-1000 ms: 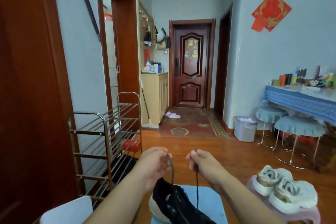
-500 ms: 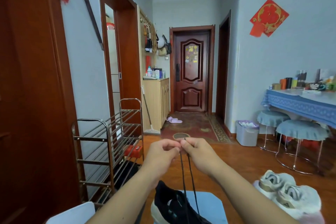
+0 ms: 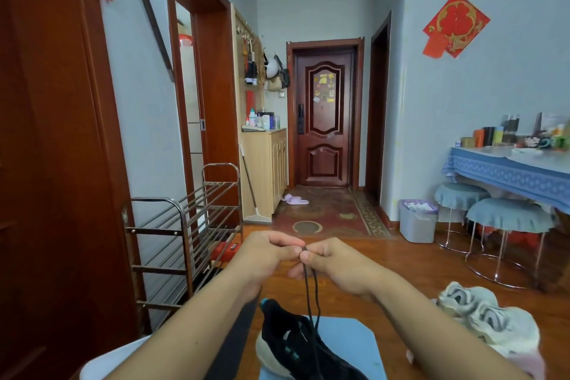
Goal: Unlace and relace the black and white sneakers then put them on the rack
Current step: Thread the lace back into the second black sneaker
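Pinching the lace [image 3: 309, 290] ends together, left hand [image 3: 267, 253] and right hand [image 3: 336, 262] hold them above the black sneaker [image 3: 296, 342].

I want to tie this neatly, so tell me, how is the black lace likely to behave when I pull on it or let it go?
The black lace looks thin and floppy: its two strands run straight only because the left hand and right hand pinch the ends up. Released, it would probably slump onto the black sneaker. Pulling harder may lift the shoe.
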The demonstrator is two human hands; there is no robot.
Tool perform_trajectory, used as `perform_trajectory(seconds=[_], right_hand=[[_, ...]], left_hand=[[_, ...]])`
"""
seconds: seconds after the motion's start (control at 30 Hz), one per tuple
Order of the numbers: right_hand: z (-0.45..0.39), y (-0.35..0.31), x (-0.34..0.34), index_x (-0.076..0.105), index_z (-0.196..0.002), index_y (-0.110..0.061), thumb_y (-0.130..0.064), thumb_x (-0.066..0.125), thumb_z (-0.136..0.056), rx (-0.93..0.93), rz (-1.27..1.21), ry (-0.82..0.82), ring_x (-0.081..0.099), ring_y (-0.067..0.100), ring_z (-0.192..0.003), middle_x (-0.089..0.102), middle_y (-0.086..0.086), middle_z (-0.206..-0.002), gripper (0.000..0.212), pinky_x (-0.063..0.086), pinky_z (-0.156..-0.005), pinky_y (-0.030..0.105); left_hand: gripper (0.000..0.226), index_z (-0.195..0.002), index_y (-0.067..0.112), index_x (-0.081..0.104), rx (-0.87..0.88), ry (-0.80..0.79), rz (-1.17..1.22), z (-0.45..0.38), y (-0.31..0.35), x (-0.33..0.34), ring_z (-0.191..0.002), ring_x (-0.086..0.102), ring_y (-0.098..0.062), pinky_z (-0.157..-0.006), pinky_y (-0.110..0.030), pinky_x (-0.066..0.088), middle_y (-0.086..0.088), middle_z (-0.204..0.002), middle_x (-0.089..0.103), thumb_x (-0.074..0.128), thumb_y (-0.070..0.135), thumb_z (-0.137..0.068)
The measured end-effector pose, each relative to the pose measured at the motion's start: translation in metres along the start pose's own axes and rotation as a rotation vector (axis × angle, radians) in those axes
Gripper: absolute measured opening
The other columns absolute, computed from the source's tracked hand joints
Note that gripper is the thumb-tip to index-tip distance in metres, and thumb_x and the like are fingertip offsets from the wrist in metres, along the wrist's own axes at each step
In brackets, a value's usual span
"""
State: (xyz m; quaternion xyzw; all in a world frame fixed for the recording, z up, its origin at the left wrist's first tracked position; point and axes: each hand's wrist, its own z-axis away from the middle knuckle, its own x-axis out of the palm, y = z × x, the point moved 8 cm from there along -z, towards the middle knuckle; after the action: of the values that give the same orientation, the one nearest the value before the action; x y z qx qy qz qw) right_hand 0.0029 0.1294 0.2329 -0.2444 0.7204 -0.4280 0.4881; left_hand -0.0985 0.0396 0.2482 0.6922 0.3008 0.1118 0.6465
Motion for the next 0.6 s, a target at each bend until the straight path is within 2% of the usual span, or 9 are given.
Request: perform_trajectory(seconds=[0.07, 0.17, 0.23, 0.3, 0.33, 0.4, 0.47, 0.53, 0.6], right_hand=[[0.003, -0.003, 0.003, 0.072, -0.106, -0.004, -0.027, 0.049, -0.106, 0.012, 0.005, -0.041, 0.072, 0.018, -0.102, 0.078, 0.004, -0.102, 0.032, 0.053, -0.096, 0.034], [0.004, -0.005, 0.003, 0.071, -0.101, -0.002, -0.023, 0.048, -0.107, 0.025, -0.048, -0.056, 0.069, 0.007, -0.084, 0.077, 0.008, -0.094, 0.031, 0.05, -0.076, 0.016], [0.004, -0.002, 0.002, 0.07, -0.098, -0.007, -0.024, 0.048, -0.107, 0.038, -0.085, -0.047, 0.066, 0.007, -0.083, 0.073, 0.008, -0.091, 0.03, 0.052, -0.076, 0.019], [0.0, 0.002, -0.002, 0.073, -0.092, -0.018, -0.031, 0.049, -0.106, 0.047, -0.029, 0.019, 0.062, 0.012, -0.087, 0.068, 0.0, -0.088, 0.031, 0.055, -0.087, 0.03], [-0.002, 0.004, -0.007, 0.074, -0.089, -0.022, -0.035, 0.05, -0.105, 0.051, 0.046, 0.075, 0.059, 0.013, -0.083, 0.064, -0.003, -0.084, 0.031, 0.052, -0.086, 0.032], [-0.003, 0.005, -0.015, 0.074, -0.089, -0.024, -0.038, 0.051, -0.104, 0.065, 0.136, 0.149, 0.052, 0.013, -0.073, 0.057, -0.006, -0.076, 0.032, 0.044, -0.075, 0.03], [-0.003, 0.004, -0.015, 0.074, -0.088, -0.023, -0.037, 0.05, -0.105, 0.073, 0.077, 0.138, 0.047, 0.017, -0.069, 0.051, -0.001, -0.074, 0.033, 0.041, -0.071, 0.03], [-0.004, 0.004, -0.012, 0.072, -0.09, -0.019, -0.034, 0.047, -0.106, 0.072, -0.017, 0.101, 0.048, 0.016, -0.067, 0.049, 0.0, -0.072, 0.033, 0.045, -0.068, 0.029], [-0.004, 0.003, -0.009, 0.069, -0.094, -0.012, -0.028, 0.045, -0.108, 0.068, -0.099, 0.095, 0.049, 0.015, -0.064, 0.05, 0.0, -0.069, 0.032, 0.046, -0.066, 0.028]], left_hand=[[0.013, -0.092, 0.019, 0.082, 0.016, -0.027, -0.033, 0.0, 0.001, 0.0, -0.089, 0.068, -0.013, -0.077, -0.027, 0.045, 0.002, -0.088, 0.078, 0.074, 0.009, -0.089], [0.014, -0.095, 0.018, 0.082, 0.011, -0.095, -0.014, -0.001, 0.0, 0.001, -0.087, 0.068, -0.016, -0.08, -0.033, 0.053, -0.004, -0.091, 0.078, 0.072, 0.008, -0.091], [0.018, -0.103, 0.018, 0.08, 0.013, -0.129, 0.058, -0.002, -0.003, 0.002, -0.092, 0.069, -0.018, -0.09, -0.037, 0.054, -0.006, -0.095, 0.078, 0.067, 0.009, -0.095], [0.028, -0.115, 0.021, 0.075, 0.038, -0.132, 0.055, -0.001, -0.009, 0.006, -0.102, 0.07, -0.015, -0.093, -0.034, 0.054, 0.0, -0.104, 0.078, 0.058, 0.005, -0.1], [0.036, -0.121, 0.023, 0.072, 0.062, -0.134, -0.032, 0.0, -0.016, 0.01, -0.111, 0.067, -0.012, -0.098, -0.031, 0.052, 0.004, -0.114, 0.075, 0.054, 0.001, -0.099], [0.055, -0.139, 0.023, 0.06, 0.076, -0.178, -0.317, 0.001, -0.045, 0.027, -0.13, 0.054, -0.009, -0.109, -0.025, 0.04, 0.008, -0.139, 0.061, 0.049, -0.008, -0.095], [0.063, -0.149, 0.02, 0.048, 0.015, -0.255, -0.525, 0.005, -0.094, 0.048, -0.139, 0.044, -0.015, -0.112, -0.022, 0.034, 0.002, -0.144, 0.048, 0.046, -0.009, -0.093], [0.065, -0.15, 0.025, 0.045, -0.044, -0.326, -0.659, 0.014, -0.144, 0.066, -0.14, 0.039, -0.024, -0.118, -0.031, 0.032, 0.0, -0.143, 0.04, 0.048, 0.002, -0.089], [0.068, -0.152, 0.029, 0.041, -0.059, -0.348, -0.794, 0.021, -0.177, 0.076, -0.142, 0.031, -0.026, -0.119, -0.035, 0.029, 0.002, -0.155, 0.027, 0.05, 0.012, -0.087]])
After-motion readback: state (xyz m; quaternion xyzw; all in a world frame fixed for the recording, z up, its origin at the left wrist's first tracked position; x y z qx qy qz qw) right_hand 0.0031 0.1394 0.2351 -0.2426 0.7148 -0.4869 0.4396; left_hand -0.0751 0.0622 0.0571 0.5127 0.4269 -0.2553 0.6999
